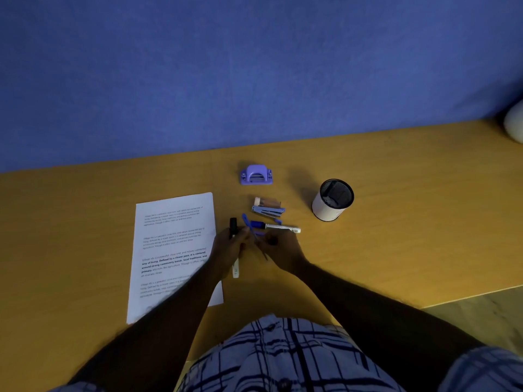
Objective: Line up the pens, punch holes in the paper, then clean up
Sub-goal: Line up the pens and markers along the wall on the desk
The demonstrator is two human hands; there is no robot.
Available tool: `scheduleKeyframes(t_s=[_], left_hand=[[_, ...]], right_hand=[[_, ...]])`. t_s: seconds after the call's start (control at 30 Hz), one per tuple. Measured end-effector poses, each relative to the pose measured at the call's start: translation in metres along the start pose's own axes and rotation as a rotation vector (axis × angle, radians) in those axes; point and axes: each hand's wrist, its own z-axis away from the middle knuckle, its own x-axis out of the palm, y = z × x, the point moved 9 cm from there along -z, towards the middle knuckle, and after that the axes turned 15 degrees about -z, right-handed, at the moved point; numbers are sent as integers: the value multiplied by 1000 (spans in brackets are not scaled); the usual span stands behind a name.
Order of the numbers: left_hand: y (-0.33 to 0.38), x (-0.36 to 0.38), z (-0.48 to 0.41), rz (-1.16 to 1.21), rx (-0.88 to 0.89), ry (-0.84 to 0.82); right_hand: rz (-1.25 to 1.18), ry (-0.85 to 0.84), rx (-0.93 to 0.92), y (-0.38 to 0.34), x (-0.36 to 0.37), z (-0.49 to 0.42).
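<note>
The pen line-up seems under way just right of the printed paper (172, 250): the left hand (229, 247) curls its fingers round a black-capped marker (235, 268), the right hand (280, 247) pinches a blue pen (248, 224), and both probably need laying parallel beside the blue-capped marker (278, 226) on the bench (396, 222).

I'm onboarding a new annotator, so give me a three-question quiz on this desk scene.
1. True or false: the pen cup stands upright.
2. Which sits nearest the wall? A) hole punch B) stapler C) paper
3. Fill in: the black-capped marker is gripped by the ____ hand.
Key: 1 true; 2 A; 3 left hand.
</note>
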Motion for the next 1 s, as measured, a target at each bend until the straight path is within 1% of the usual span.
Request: scheduleKeyframes(t_s=[0.17,0.33,0.43,0.47,0.57,0.7,0.77,0.87,0.93,1.0], left_hand=[[6,9,4,-9,24,-51],[8,11,6,22,51,-73],[6,26,10,-4,45,-155],[5,30,10,-15,46,-146],[8,32,9,-45,72,-118],[6,28,7,-102,66,-91],[10,24,6,-144,84,-95],[14,14,3,-255,106,-51],[11,6,1,-288,76,-25],[5,0,-1,-304,48,-17]], right_hand=[[-38,-6,38,9,-1,2],[-57,-11,23,8,-10,5],[-45,-109,84,13,1,6],[-49,-120,99,15,5,6],[-17,-94,64,12,8,3],[19,-134,40,10,10,3],[80,-140,18,6,8,1],[271,-122,-54,-1,0,-2],[411,-168,-78,-3,1,-7],[570,-241,-157,-7,10,-12]])
